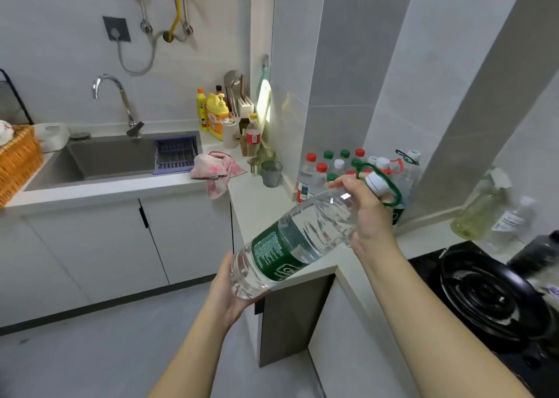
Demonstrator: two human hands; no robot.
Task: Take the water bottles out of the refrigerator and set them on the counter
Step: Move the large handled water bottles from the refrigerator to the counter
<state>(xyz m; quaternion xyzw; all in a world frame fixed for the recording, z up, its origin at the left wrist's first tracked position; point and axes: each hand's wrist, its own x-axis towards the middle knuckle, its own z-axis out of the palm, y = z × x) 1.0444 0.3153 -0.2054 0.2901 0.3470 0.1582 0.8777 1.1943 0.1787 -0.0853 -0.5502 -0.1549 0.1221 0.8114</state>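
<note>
Large water bottle (302,240) held tilted in air above corner of counter (260,204), cap end raised toward wall, base low. Right hand (369,204) wrapped round neck below cap, beside green carry loop (393,186). Left hand (230,291) cupped under base, fingers curled round it. Bottle judged full, hence heavy; thin clear wall likely to yield under squeeze, possibly slick if chilled. Firmest holds judged neck, loop and base. Smaller bottles (341,167) grouped at wall corner, bare counter just before them. Refrigerator not in view
</note>
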